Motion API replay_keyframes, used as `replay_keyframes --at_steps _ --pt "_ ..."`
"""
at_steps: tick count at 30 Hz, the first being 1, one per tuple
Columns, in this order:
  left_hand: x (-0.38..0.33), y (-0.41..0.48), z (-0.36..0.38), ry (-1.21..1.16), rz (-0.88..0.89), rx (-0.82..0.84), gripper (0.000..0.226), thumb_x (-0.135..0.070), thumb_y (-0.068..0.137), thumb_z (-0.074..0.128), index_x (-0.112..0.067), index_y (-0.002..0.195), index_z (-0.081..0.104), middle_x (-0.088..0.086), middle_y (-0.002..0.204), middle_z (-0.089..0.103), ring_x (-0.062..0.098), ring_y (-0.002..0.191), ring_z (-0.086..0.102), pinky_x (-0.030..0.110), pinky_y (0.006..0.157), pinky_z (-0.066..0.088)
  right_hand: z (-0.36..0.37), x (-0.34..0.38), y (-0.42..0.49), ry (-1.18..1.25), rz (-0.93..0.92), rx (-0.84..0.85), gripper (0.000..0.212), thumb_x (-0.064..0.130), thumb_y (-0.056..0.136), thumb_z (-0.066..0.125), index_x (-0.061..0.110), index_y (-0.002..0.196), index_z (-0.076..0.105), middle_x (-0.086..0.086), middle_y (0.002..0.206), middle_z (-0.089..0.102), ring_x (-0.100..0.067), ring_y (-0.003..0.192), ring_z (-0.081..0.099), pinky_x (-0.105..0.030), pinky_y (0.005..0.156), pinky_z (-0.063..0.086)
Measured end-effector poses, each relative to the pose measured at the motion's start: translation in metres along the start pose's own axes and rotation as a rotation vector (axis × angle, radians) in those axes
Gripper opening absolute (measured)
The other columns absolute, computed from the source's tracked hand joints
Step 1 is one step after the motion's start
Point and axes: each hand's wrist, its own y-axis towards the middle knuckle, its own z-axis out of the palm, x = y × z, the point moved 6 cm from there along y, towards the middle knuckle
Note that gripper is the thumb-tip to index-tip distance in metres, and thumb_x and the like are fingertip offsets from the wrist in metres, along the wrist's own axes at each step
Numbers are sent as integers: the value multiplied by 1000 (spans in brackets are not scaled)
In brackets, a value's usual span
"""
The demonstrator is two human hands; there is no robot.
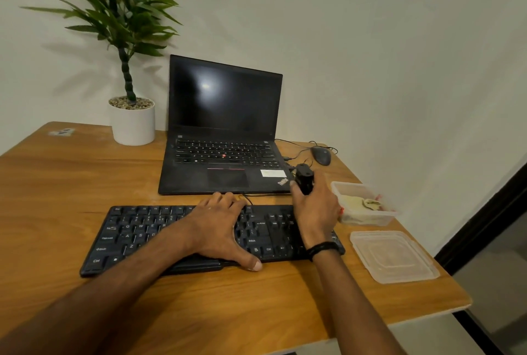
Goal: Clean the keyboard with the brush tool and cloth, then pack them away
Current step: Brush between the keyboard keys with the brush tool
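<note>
On the wooden desk [71, 183], a black keyboard [131, 237] lies in front of an open ThinkPad laptop [225, 160] with a dark screen. The left hand [219, 229] rests flat on the middle keys, fingers spread and straight, its thumb reaching past the keyboard's near edge. The right hand [316, 212], with a black wristband [323, 249], curls its fingers round a small black brush tool [304, 179], held upright above the keyboard's right end, near the laptop's front corner. Just right of it stands a clear plastic container [350, 188] with a pale yellow cloth [356, 202] inside; its lid [393, 256] lies nearer, beside the keyboard. A wired mouse [320, 155] and a potted plant [132, 123] flank the laptop.
</note>
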Motion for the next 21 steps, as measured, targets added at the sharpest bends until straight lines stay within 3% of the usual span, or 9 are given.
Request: replay_keyframes --at_steps 3,5,7,9,11,14,17,21 --pt "-1 -1 0 6 5 -3 143 -104 51 53 -26 162 9 -2 158 22 22 143 24 43 123 22 20 16 -13 197 -142 243 33 45 87 71 30 112 56 19 99 65 5 88 62 -8 62 41" --pt "2 -2 0 9 -5 1 143 -104 51 53 -26 162 8 -2 158 23 22 142 24 44 122 23 29 20 -16 352 -132 362 30 42 84 75 33 106 56 22 94 63 9 82 61 -7 61 46" --pt "4 -3 0 1 -14 6 142 -103 51 54 -27 162 8 -2 160 21 22 144 22 44 123 21 21 15 -8 282 -80 262 31 41 87 72 31 110 55 19 97 62 6 79 58 -8 56 41" --pt "3 -3 -1 -5 -16 8 142 -102 53 56 -26 163 8 -1 161 19 23 146 21 44 124 20 4 2 2 120 -31 68 34 42 89 69 27 116 55 11 103 65 -2 85 59 -10 61 38" --pt "1 -4 -2 -2 -15 11 141 -100 55 58 -25 163 8 -2 161 19 22 146 20 43 124 19 -8 -13 8 177 2 -31 33 40 88 70 25 114 56 5 104 69 -14 95 65 -18 67 40" --pt "-2 -6 -2 -1 -17 28 141 -99 54 58 -26 163 7 -1 162 18 24 147 20 44 124 19 -15 -38 12 455 167 -8 26 39 86 73 27 102 58 9 92 66 -16 96 67 -20 66 48" --pt "1 -6 -4 28 -51 79 149 -102 47 53 -25 163 3 3 165 15 28 151 17 47 126 19 -11 -58 5 798 393 63 25 34 85 75 21 103 65 2 96 71 -18 92 71 -37 70 62" --pt "7 -7 -6 50 -87 135 152 -103 46 55 -24 163 -1 5 168 8 33 154 10 50 126 16 -8 -60 -6 1028 497 152 28 20 83 77 15 107 62 -8 102 72 -21 91 73 -30 63 61"
